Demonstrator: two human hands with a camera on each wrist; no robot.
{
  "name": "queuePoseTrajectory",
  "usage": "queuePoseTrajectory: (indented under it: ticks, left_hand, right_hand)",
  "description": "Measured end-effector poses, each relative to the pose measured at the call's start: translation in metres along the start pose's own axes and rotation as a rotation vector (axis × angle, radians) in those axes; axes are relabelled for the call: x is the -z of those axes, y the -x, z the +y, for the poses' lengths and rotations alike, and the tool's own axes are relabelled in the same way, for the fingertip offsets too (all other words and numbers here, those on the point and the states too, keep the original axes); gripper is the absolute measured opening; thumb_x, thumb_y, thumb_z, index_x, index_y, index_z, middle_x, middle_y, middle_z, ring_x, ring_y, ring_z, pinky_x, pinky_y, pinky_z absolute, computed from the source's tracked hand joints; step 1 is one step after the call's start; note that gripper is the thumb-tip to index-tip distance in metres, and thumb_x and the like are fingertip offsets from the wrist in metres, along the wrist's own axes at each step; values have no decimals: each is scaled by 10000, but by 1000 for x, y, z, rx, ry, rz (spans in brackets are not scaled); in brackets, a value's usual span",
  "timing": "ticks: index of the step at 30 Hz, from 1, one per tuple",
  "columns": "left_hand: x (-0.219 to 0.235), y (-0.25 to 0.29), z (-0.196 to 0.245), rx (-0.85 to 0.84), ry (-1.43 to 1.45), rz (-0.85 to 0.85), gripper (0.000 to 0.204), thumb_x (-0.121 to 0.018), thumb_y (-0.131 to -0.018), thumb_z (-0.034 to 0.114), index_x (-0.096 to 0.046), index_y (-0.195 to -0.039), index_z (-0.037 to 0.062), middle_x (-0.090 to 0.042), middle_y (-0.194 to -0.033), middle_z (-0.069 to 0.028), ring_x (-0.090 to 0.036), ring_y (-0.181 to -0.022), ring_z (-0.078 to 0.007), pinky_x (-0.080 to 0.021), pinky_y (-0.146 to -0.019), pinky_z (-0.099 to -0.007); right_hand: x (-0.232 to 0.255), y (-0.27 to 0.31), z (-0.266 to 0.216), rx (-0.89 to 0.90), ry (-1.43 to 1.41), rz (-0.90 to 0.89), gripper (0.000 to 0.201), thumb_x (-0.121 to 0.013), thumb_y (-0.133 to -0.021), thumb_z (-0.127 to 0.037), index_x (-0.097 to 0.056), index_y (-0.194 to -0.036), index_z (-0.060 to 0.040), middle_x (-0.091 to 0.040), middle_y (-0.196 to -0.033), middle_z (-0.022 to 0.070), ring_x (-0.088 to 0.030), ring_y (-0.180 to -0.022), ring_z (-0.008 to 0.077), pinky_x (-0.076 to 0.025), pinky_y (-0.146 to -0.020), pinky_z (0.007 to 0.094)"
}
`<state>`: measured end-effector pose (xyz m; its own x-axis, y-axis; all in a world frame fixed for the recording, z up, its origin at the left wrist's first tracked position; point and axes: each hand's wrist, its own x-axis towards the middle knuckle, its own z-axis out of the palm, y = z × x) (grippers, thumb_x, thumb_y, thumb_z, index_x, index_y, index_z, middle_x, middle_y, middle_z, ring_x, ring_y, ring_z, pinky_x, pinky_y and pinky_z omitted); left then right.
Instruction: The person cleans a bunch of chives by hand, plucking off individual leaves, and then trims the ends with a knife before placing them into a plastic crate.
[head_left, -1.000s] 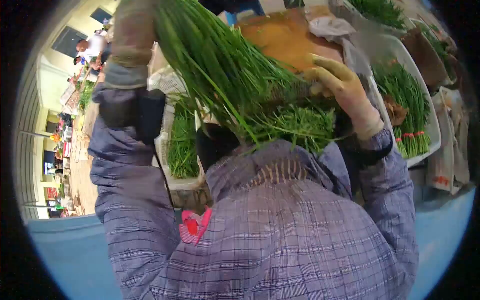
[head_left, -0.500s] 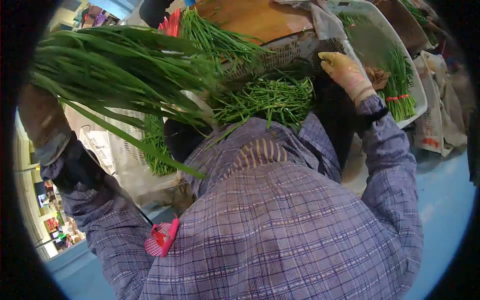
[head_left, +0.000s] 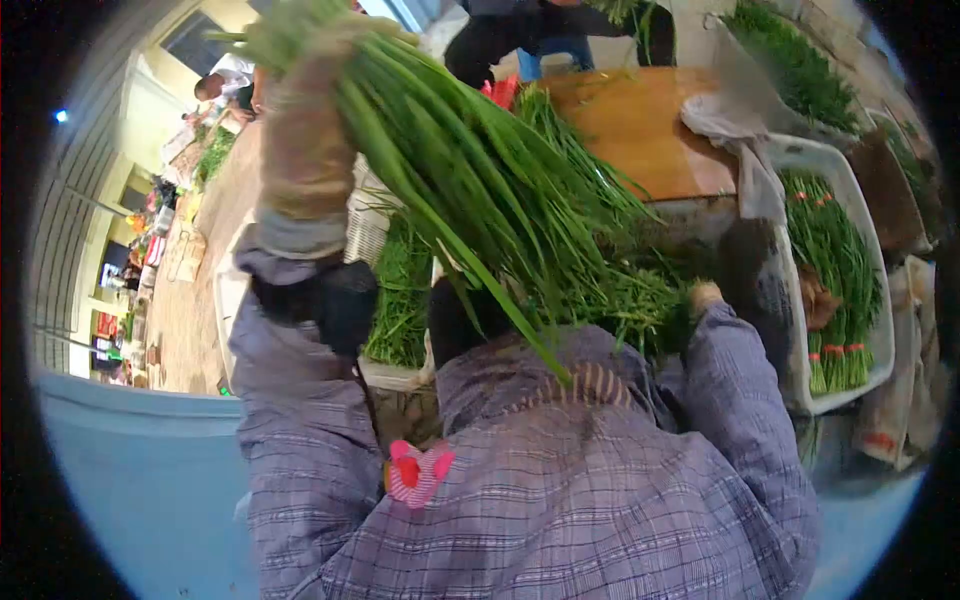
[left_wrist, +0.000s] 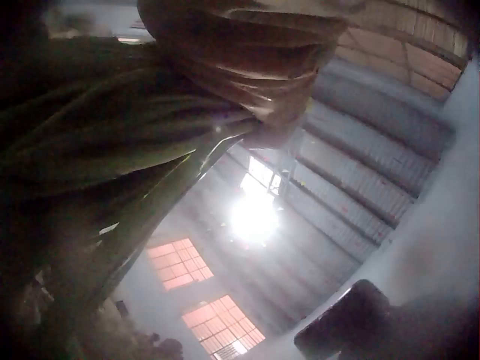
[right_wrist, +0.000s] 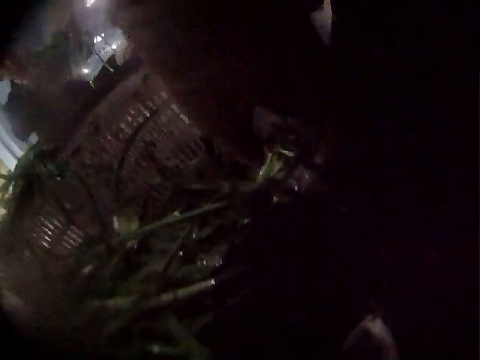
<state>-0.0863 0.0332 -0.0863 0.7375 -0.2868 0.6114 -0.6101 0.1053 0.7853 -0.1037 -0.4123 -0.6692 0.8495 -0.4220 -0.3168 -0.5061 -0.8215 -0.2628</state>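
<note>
"What stood largest before us?"
"We saw the checked shirt (head_left: 560, 490) at six o'clock, then an orange-brown tabletop (head_left: 640, 120) at one."
"And at three?"
"We had a white crate (head_left: 842, 399) there."
"Where did we see the long-leaved bunch (head_left: 470, 150)?"
"Raised at twelve o'clock, leaves drooping toward five, above a heap of loose greens (head_left: 635, 300). Red-banded bundles (head_left: 840, 290) lay in the crate."
"How was the bunch held?"
"We saw the left hand (head_left: 312, 130), between ten and eleven, gripping one end, blurred."
"And the right hand (head_left: 704, 297)?"
"At three o'clock beside the heap, mostly hidden; we couldn't tell its grip."
"Anything smaller?"
"We noticed a pink ornament (head_left: 418, 475) near seven, against the shirt."
</note>
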Motion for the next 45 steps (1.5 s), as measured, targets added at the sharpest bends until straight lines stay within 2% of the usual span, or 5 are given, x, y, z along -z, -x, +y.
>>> queuePoseTrajectory:
  ticks: [4, 7, 14, 26, 45]
  left_hand:
    - [-13, 7, -6, 122, 115, 48, 250, -569, -895, 201, -653, -999, -10, -674, -932, -107, -657, -837, -183, -546, -748, -313]
    - [-24, 23, -16, 224, 165, 99, 267, -591, -878, 205, -645, -1019, -15, -672, -925, -115, -658, -814, -187, -548, -736, -307]
    - [-74, 31, -41, 250, 252, 9, 217, -649, -834, 164, -646, -969, -6, -656, -869, -70, -624, -756, -147, -513, -695, -287]
    - [-110, 32, -51, 119, 284, -68, 241, -698, -778, 54, -622, -1004, 14, -628, -876, -12, -587, -790, -99, -487, -712, -264]
    - [-204, -38, -55, 154, -5, -723, 814, -759, -705, 499, -455, -1281, 11, -611, -1138, -147, -555, -1118, -232, -433, -947, -341]
  right_hand:
    - [66, 18, 3, 533, 464, -123, 333, -578, -823, -323, -706, -843, -16, -676, -878, 210, -666, -779, 334, -510, -683, 455]
    - [164, 98, -61, -101, -556, 302, 347, -589, -828, -327, -671, -923, -4, -663, -824, 177, -634, -773, 339, -491, -718, 425]
    - [346, 258, -227, 780, -1274, 514, 77, -656, -829, -103, -656, -866, -36, -635, -875, 93, -596, -855, 235, -463, -800, 339]
    - [329, 283, -288, 1234, -1591, 89, 935, -805, -728, -135, -229, -1454, -10, -451, -1343, 126, -448, -1219, 191, -362, -1042, 325]
    - [337, 231, -207, 762, -2048, -284, 721, -634, -784, -600, -531, -1235, -47, -605, -1155, 114, -602, -1019, 251, -518, -878, 396]
